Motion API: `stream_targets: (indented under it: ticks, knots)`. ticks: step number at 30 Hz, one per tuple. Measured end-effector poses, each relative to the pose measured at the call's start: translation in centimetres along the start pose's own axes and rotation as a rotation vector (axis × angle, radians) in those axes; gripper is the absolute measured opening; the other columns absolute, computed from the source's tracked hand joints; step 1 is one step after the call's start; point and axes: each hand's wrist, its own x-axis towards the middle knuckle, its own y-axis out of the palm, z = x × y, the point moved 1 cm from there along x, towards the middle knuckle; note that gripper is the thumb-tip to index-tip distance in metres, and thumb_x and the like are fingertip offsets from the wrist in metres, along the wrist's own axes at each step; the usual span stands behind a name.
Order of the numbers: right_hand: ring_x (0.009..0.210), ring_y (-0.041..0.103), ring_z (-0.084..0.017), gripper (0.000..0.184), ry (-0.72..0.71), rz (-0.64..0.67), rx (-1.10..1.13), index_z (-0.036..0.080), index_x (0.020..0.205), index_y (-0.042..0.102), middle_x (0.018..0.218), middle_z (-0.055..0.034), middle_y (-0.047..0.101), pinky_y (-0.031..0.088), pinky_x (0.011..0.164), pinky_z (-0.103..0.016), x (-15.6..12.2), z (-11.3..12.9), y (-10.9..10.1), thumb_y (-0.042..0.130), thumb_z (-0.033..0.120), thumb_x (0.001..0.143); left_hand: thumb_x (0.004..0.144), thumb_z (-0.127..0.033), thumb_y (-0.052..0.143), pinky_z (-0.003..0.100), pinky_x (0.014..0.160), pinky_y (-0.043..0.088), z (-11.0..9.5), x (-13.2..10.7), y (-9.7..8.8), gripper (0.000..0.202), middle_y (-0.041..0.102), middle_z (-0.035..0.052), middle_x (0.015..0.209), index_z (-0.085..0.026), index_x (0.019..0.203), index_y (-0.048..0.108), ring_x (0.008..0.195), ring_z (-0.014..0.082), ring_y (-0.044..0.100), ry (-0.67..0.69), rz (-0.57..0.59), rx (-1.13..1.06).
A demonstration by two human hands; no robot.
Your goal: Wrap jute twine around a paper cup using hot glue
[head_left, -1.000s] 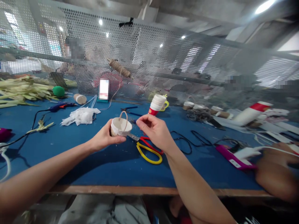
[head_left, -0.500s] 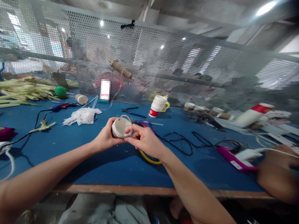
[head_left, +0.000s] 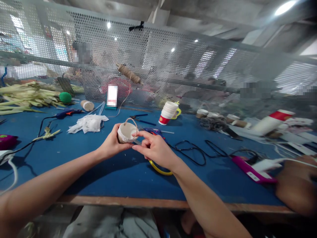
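Note:
My left hand [head_left: 111, 145] is wrapped round a small white cup basket [head_left: 125, 133] with a twine loop handle, held above the blue table [head_left: 99, 175]. My right hand [head_left: 153, 148] is right next to it, fingertips pinching at the cup's right rim. Whether anything sits between those fingertips is too small to tell. Scissors with yellow and red handles [head_left: 158, 168] lie on the table under my right hand, mostly hidden by it.
A stack of paper cups [head_left: 168, 112] and pliers [head_left: 138, 117] lie behind. White tissue [head_left: 88, 123], a glue gun [head_left: 65, 113] and green leaf strips [head_left: 22, 97] sit at left. Black cables [head_left: 195, 152], a pink device [head_left: 250, 168] and another person's arm [head_left: 294, 188] are at right. A mesh screen [head_left: 158, 59] backs the table.
My right hand moved left from above the scissors onto the cup's rim and now pinches there. My left hand kept hold of the cup, tilting it slightly.

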Motion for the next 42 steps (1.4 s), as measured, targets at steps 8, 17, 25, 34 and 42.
stream_targets:
  ticks: [8, 17, 25, 34, 42]
  knots:
    - [0.037, 0.043, -0.005, 0.038, -0.013, -0.008, 0.079, 0.015, 0.111, 0.052, 0.043, 0.0114, 0.041, 0.035, 0.043, -0.018, -0.2, 0.3, -0.7, 0.059, 0.026, 0.075, 0.058, -0.028, 0.073, 0.037, 0.084, 0.044, -0.6, -0.3, -0.1, 0.065, 0.055, 0.0105, 0.107, -0.017, 0.108, 0.033, 0.097, 0.0223, 0.055, 0.093, 0.019, 0.105]
    - [0.046, 0.049, -0.005, 0.023, -0.025, -0.226, 0.342, 0.016, 0.075, 0.051, 0.06, 0.0035, 0.053, 0.043, 0.045, -0.019, -0.4, 0.4, -2.2, 0.063, 0.036, 0.074, 0.06, -0.025, 0.072, 0.04, 0.091, 0.04, -1.1, -0.5, -0.2, 0.065, 0.054, 0.0118, 0.114, -0.019, 0.111, 0.033, 0.106, 0.0246, 0.053, 0.178, 0.025, 0.225]
    - [0.041, 0.048, -0.006, 0.035, 0.004, -0.253, 0.359, 0.017, 0.064, 0.046, 0.053, 0.004, 0.05, 0.041, 0.038, -0.018, -0.1, -0.1, -2.0, 0.055, 0.049, 0.077, 0.059, -0.027, 0.073, 0.041, 0.092, 0.04, -1.0, -0.5, -0.1, 0.067, 0.054, 0.0121, 0.115, -0.019, 0.113, 0.033, 0.106, 0.0249, 0.053, 0.183, 0.026, 0.234]
    - [0.105, 0.051, -0.018, 0.037, -0.222, -0.2, -0.007, 0.025, 0.107, 0.048, 0.118, -0.0076, 0.048, 0.049, 0.081, -0.033, -0.2, -0.1, -2.0, 0.063, 0.023, 0.073, 0.059, -0.027, 0.073, 0.042, 0.091, 0.04, -0.9, -0.4, 0.0, 0.068, 0.054, 0.0125, 0.115, -0.019, 0.115, 0.034, 0.107, 0.0264, 0.052, 0.188, 0.005, 0.205]
    - [0.132, 0.025, -0.025, 0.017, -0.289, -0.078, -0.198, 0.022, 0.087, 0.06, 0.144, -0.0047, 0.022, 0.025, 0.106, -0.046, -0.6, 0.7, -0.7, 0.066, 0.023, 0.072, 0.063, -0.026, 0.071, 0.041, 0.088, 0.043, -1.0, -0.9, -0.4, 0.07, 0.049, 0.0154, 0.12, -0.018, 0.121, 0.033, 0.106, 0.0279, 0.053, 0.299, 0.026, 0.348]
